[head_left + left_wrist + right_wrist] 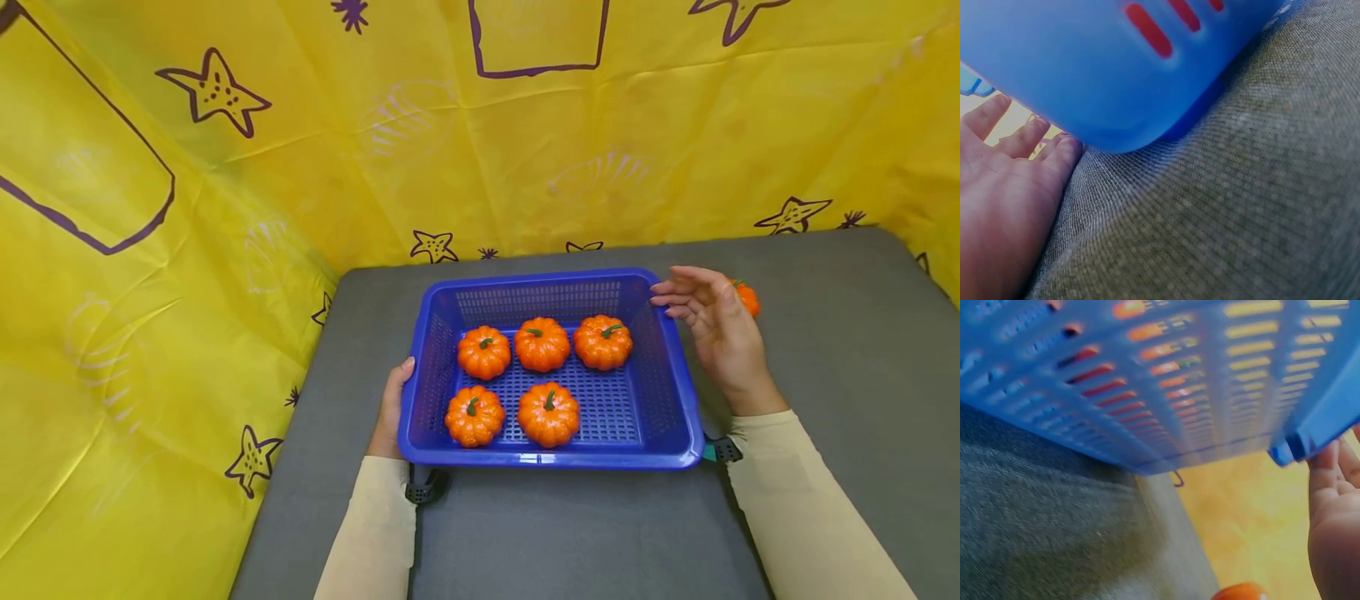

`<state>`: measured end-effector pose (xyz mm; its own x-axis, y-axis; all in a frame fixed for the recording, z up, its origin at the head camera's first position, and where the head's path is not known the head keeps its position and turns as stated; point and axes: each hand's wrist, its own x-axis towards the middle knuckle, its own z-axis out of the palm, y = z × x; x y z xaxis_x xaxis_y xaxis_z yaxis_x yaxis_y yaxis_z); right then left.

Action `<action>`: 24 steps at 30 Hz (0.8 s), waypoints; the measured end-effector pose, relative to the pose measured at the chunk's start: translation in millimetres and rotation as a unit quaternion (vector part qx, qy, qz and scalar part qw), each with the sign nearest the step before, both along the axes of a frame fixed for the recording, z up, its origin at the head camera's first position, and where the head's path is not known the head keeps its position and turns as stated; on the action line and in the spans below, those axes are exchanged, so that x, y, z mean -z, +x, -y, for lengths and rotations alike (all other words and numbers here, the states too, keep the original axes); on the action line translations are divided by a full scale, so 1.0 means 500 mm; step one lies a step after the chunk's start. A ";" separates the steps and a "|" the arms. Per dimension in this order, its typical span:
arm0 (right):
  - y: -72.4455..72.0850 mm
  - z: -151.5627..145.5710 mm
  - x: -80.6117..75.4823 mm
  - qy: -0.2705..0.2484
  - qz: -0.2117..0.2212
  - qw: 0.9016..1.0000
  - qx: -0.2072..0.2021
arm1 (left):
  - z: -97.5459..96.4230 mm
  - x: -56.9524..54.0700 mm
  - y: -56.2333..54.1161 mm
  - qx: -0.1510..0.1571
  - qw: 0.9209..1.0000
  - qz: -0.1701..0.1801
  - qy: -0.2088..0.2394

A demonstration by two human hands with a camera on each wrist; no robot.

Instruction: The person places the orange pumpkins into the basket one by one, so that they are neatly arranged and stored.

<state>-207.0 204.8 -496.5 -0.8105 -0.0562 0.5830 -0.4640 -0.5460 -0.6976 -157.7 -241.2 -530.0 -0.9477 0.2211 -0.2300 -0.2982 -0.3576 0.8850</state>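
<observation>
A blue plastic basket with slotted walls stands on the grey cloth, holding several small orange pumpkins with green stems. At its left side, my left hand grips the rim, thumb on top; in the left wrist view the fingers lie along the outside of the wall. My right hand is at the far right corner, its loosely bent fingers right at the rim. In the right wrist view, fingertips overlap the rim's underside. Another orange pumpkin lies outside the basket, partly hidden behind the right hand.
Grey cloth covers the table. A yellow curtain with starfish and shell drawings hangs behind the table and along its left side. Dark straps with small devices are worn on both wrists.
</observation>
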 end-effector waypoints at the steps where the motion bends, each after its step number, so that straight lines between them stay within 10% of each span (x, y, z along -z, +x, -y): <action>1: 0.000 -0.004 -0.002 -0.002 -0.003 1.000 0.001 | 0.001 0.000 0.000 0.001 1.000 0.000 -0.001; 24: 0.009 -0.060 -0.013 -0.039 0.046 0.992 0.107 | -0.002 -0.005 0.002 -0.002 1.000 0.002 -0.007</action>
